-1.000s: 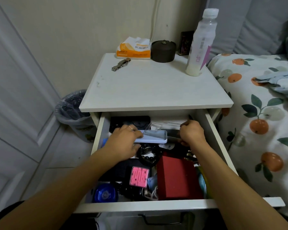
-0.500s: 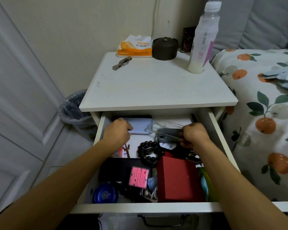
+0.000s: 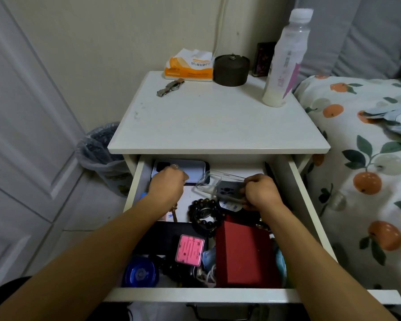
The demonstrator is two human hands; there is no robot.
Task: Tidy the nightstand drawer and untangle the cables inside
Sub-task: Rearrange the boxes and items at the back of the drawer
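Presently, notes from the head view, drawer (image 3: 134, 179) pulled out.
Left hand (image 3: 167, 186): I had it curled over a pale blue phone case (image 3: 195, 169) lying flat at the drawer's back left; exact grip hidden.
Right hand (image 3: 261, 192): pinching a clear case (image 3: 214, 181) together with a dark one (image 3: 230, 189), lifted slightly.
Cables: a white tangle (image 3: 210, 278) sat at the front edge, between blue round lid (image 3: 140, 273) and red box (image 3: 244, 252).
Key relation: cables lay well behind both hands, toward me; neither hand clearly nearer, I judged.
Long axis: too bunched to tell.
Next: probably park cases, then pull back.
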